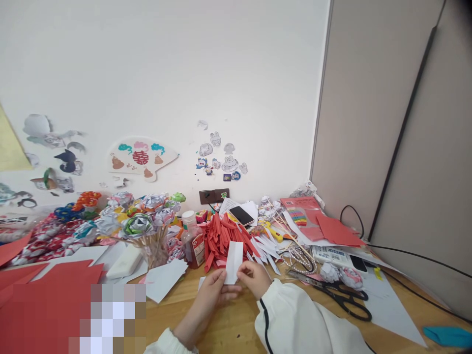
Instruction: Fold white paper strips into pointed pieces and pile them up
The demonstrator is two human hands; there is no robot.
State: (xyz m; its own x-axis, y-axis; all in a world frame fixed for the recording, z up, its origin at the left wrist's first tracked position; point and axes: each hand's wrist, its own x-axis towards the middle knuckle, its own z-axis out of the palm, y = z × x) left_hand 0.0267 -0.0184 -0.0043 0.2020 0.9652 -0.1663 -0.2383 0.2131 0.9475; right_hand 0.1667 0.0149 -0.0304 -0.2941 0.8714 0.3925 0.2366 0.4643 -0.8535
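A narrow white paper strip (234,260), creased along its length, stands upright between my hands above the wooden table (224,334). My left hand (217,289) grips its lower left side, thumb in front and fingers behind. On the lower right edge, my right hand (254,278) pinches the paper between thumb and fingers. Just behind lies a heap of red folded paper strips (223,236). White folded strips (266,248) are spread to the right of that heap.
Paper flowers on sticks (142,225) and a bottle (192,243) stand to the left. Large black-handled scissors (342,295) lie at right beside crumpled paper balls (350,278). A phone (241,215) rests at the back. Red sheets (66,278) cover the left side.
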